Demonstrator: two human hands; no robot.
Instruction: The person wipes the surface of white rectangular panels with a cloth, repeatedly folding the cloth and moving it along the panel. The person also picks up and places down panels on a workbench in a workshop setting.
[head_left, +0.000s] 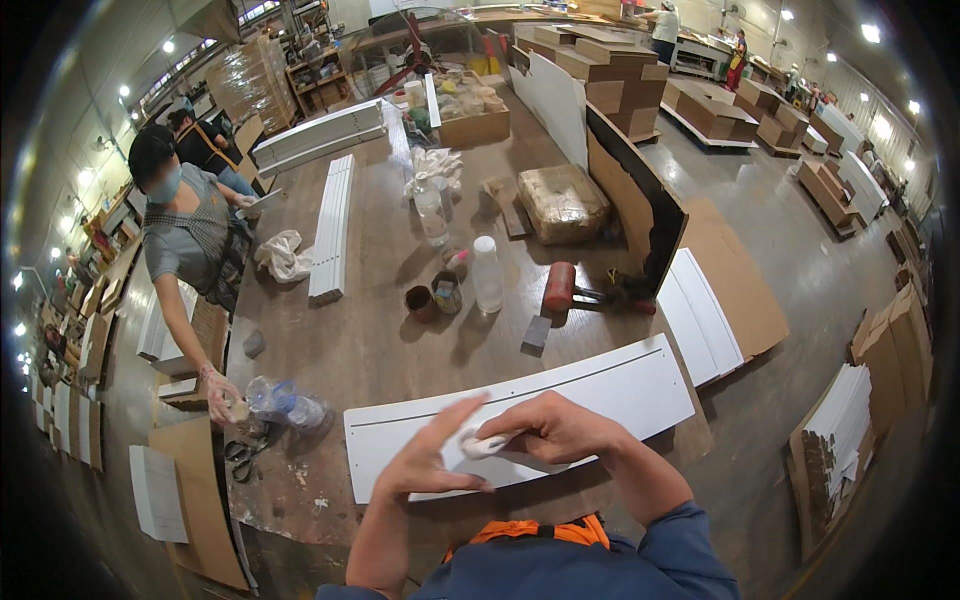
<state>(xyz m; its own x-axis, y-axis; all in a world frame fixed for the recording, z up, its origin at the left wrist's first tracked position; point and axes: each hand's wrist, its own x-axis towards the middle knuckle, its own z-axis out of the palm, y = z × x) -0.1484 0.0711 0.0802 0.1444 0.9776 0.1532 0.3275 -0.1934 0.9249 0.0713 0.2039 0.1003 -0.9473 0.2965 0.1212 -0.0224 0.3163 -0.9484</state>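
A long white panel (611, 382) with a dark groove and small holes lies across the table before me. Above it, my right hand (555, 427) pinches a bunched white cloth (480, 444). My left hand (427, 454) is beside the cloth with its thumb and fingers spread apart, slightly blurred; it seems to hold nothing. Beyond the panel are a grey block (535, 335) and a mallet with a red head (559, 286). A clear bottle with a white cap (487, 276) stands to their left.
A co-worker (184, 217) at the left table edge reaches toward plastic bottles (289, 403). Scissors (241, 457) lie near that edge. Stacked white strips (332, 229), small cups (420, 303), a taped package (564, 202) and an upright board (630, 195) occupy the wooden table (375, 337).
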